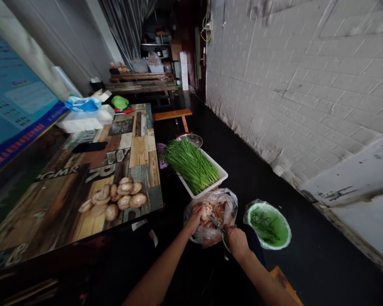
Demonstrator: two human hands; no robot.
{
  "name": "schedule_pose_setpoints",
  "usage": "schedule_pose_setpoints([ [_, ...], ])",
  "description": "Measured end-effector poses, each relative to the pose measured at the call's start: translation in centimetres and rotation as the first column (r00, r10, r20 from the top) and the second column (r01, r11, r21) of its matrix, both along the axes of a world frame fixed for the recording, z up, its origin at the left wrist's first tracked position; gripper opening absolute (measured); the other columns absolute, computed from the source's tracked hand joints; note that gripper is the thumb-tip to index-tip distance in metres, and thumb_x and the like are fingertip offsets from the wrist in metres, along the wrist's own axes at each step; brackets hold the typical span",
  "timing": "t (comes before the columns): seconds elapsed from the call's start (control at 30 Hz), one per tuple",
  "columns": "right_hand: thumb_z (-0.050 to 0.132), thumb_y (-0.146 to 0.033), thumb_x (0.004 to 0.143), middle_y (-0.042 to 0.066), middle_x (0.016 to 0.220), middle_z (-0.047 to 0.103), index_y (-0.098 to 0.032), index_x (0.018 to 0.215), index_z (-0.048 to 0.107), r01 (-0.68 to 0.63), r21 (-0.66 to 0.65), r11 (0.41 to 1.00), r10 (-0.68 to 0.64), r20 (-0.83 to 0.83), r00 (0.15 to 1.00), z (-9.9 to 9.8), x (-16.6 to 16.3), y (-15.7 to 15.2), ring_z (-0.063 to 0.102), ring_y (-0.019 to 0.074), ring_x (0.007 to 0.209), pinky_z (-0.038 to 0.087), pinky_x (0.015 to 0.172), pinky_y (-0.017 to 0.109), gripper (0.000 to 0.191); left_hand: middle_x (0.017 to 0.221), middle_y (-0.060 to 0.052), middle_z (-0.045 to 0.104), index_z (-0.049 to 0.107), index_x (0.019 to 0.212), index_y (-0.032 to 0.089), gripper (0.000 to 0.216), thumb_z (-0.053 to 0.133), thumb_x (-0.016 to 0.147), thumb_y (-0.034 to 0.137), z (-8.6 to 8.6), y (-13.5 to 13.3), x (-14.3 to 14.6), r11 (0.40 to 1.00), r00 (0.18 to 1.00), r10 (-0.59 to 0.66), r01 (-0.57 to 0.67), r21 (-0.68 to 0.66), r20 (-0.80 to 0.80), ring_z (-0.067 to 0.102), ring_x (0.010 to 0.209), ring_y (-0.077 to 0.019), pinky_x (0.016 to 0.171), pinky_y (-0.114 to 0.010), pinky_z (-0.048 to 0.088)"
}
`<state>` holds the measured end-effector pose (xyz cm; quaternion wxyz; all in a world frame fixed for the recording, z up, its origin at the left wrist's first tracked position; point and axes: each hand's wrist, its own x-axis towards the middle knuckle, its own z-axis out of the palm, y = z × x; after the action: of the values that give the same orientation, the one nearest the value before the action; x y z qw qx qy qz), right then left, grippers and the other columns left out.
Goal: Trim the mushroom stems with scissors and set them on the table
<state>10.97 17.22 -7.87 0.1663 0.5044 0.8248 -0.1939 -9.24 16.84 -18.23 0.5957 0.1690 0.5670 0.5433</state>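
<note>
The mushroom (207, 209) sat in the person's left hand (195, 217), the fingers curled round its cap and holding it just over the open mouth of the clear plastic bag (226, 199). The right hand (236, 241), at the near edge of the bag, was closed round the green handles of a pair of scissors (217, 224), with the blades reaching up to the mushroom; from where I stood I could not tell whether they were touching the stem. More brownish mushrooms showed through the plastic inside the bag.

Just beyond the bag stood a white tray (222, 173) heaped with long green chives (191, 163), and past that tray a metal bowl (191, 138), half hidden by the greens. Just to the right of the bag on the dark floor was a green bucket (284, 233), lined with thin plastic, with a few green scraps at its bottom.

To the left of the bag ran a patchwork wooden tabletop (140, 153), and on its nearer end lay a heap of mushrooms (121, 195), caps touching one another. Farther from the bag along the same tabletop lay a long black object (89, 147) and, at the far end, a white box (83, 121) with a blue bag (82, 103) on top. Well beyond the bag stood a low wooden bench (172, 114), and off to the bag's right rose a white brick wall (290, 85).
</note>
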Motion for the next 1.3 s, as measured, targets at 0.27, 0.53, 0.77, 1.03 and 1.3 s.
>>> schedule_pose_setpoints([
  [0.27, 0.041, -0.01, 0.093, 0.017, 0.114, 0.068, -0.016, 0.125, 0.061, 0.013, 0.093, 0.996, -0.017, 0.051, 0.999, 0.9, -0.6, -0.5, 0.068, 0.0261, 0.106, 0.051, 0.082, 0.032, 0.038, 0.124, -0.01, 0.06, 0.062, 0.113, 0.022, 0.047, 0.074, 0.074, 0.046, 0.4, -0.2, 0.2, 0.994, 0.988, 0.105, -0.107, 0.008, 0.109, 0.063, 0.1, -0.025, 0.069, -0.031, 0.056],
  [0.53, 0.051, -0.013, 0.09, 0.016, 0.112, 0.07, -0.018, 0.125, 0.062, 0.013, 0.119, 0.993, -0.015, 0.017, 1.0, 0.9, -0.7, -0.4, 0.069, 0.0249, 0.104, 0.052, 0.083, 0.03, 0.037, 0.108, -0.009, 0.067, 0.062, 0.11, 0.021, 0.043, 0.076, 0.078, 0.045, 1.1, -0.1, 0.3, 0.999, 0.984, 0.023, -0.017, -0.037, 0.178, 0.066, 0.085, -0.0191, 0.065, -0.028, 0.054],
  [0.77, 0.045, -0.014, 0.094, 0.015, 0.107, 0.073, -0.017, 0.121, 0.064, -0.041, 0.021, 0.999, 0.04, 0.051, 0.998, 1.3, -0.1, 0.1, 0.073, 0.0244, 0.095, 0.053, 0.076, 0.029, 0.033, 0.071, -0.008, 0.068, 0.067, 0.088, 0.012, 0.034, 0.071, 0.082, 0.045, 0.7, -0.2, 0.3, 0.989, 0.974, -0.041, 0.072, -0.131, 0.224, 0.061, 0.052, -0.0148, 0.042, -0.021, 0.037],
  [1.03, 0.033, -0.005, 0.095, 0.018, 0.11, 0.07, -0.015, 0.121, 0.065, -0.051, 0.093, 0.994, 0.045, 0.07, 0.997, 2.7, -0.1, 0.7, 0.071, 0.0243, 0.1, 0.053, 0.078, 0.031, 0.042, 0.079, -0.003, 0.068, 0.065, 0.094, 0.015, 0.027, 0.074, 0.08, 0.037, 1.1, -0.1, 0.5, 0.992, 0.97, 0.03, 0.0, -0.126, 0.241, 0.059, 0.057, -0.0107, 0.046, -0.019, 0.04],
  [1.3, 0.033, -0.003, 0.094, 0.018, 0.111, 0.069, -0.015, 0.125, 0.063, -0.077, 0.104, 0.992, 0.067, 0.096, 0.993, 3.2, -0.6, 0.7, 0.069, 0.0259, 0.103, 0.053, 0.079, 0.033, 0.045, 0.08, -0.003, 0.066, 0.067, 0.094, 0.016, 0.043, 0.076, 0.076, 0.054, 0.7, -0.2, 0.8, 0.985, 0.984, 0.137, -0.123, -0.124, 0.112, 0.056, 0.06, -0.0096, 0.045, -0.017, 0.032],
])
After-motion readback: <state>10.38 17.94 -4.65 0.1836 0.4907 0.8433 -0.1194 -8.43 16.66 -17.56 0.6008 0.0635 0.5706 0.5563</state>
